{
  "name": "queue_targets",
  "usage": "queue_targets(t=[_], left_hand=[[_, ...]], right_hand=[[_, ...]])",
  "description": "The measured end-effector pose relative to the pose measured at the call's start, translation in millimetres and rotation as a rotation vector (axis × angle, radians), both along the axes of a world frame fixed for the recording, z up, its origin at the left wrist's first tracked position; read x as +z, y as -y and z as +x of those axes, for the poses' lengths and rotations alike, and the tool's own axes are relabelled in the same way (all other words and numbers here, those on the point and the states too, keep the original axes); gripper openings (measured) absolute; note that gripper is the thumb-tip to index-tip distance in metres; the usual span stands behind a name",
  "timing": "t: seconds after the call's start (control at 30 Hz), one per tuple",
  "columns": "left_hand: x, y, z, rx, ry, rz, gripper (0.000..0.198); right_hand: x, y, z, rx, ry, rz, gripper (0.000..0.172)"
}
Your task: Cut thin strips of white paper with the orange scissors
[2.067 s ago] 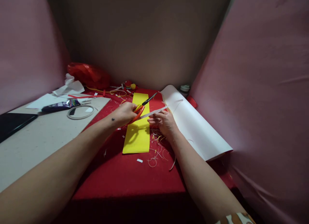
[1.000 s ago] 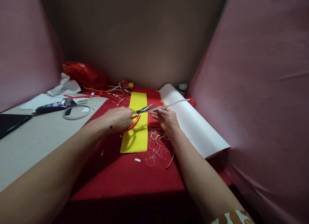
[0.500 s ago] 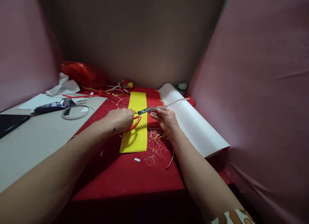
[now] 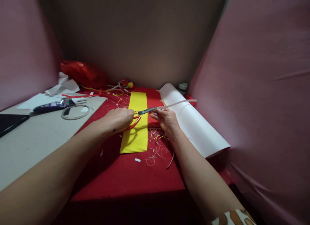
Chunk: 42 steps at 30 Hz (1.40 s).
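Observation:
My left hand (image 4: pixel 120 118) is closed around the handles of a pair of scissors (image 4: pixel 146 111) with red and yellow grips. Their dark blades point right and look nearly closed at the end of a thin pale paper strip (image 4: pixel 180 103). Pinched in the fingers of my right hand (image 4: pixel 166 118), the strip stretches away over a white roll. Under the scissors lies a yellow corrugated sheet (image 4: pixel 135 142), and a red corrugated sheet (image 4: pixel 153 100) is beside it. Curly paper offcuts (image 4: pixel 157 136) are scattered below my right hand.
A pale board (image 4: pixel 31 144) on the left bears a dark tube (image 4: pixel 54 105), a grey ring (image 4: pixel 75 116) and a black flat device (image 4: pixel 12 123). At the back sits a red plastic bag (image 4: pixel 83 73). The white roll (image 4: pixel 193 121) lies along the right, near a pink cloth wall (image 4: pixel 261 89).
The scissor blades have closed from a wider opening. The far end of the strip has shifted a little to the right. Both hands stay almost in place.

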<state>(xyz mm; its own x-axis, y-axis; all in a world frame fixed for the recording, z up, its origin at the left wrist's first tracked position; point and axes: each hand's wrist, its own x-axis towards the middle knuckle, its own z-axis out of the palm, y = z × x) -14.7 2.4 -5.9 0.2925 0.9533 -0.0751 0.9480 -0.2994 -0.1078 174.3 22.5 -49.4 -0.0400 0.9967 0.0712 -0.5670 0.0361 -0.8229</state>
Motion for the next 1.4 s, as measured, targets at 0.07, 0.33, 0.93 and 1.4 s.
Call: queue_targets(t=[0.07,0.33,0.93,1.4], left_hand=[[-1.4,-0.9,-0.9,-0.015,0.000,0.014,0.050],[5.8,3.0,2.3,-0.048,-0.036,-0.002,0.047],[12.6,13.3,12.9,0.023,-0.038,-0.125,0.027],[5.4,3.5,9.0,-0.060,-0.028,-0.083,0.040]], right_hand=[[0.2,0.0,-0.2,-0.010,-0.001,-0.011,0.009],[-1.6,-1.3,-0.3,-0.044,0.001,-0.026,0.013],[-1.7,6.4,-8.7,-0.050,0.076,0.017,0.019],[2.0,7.4,-8.1,-0.061,0.042,0.001,0.022]])
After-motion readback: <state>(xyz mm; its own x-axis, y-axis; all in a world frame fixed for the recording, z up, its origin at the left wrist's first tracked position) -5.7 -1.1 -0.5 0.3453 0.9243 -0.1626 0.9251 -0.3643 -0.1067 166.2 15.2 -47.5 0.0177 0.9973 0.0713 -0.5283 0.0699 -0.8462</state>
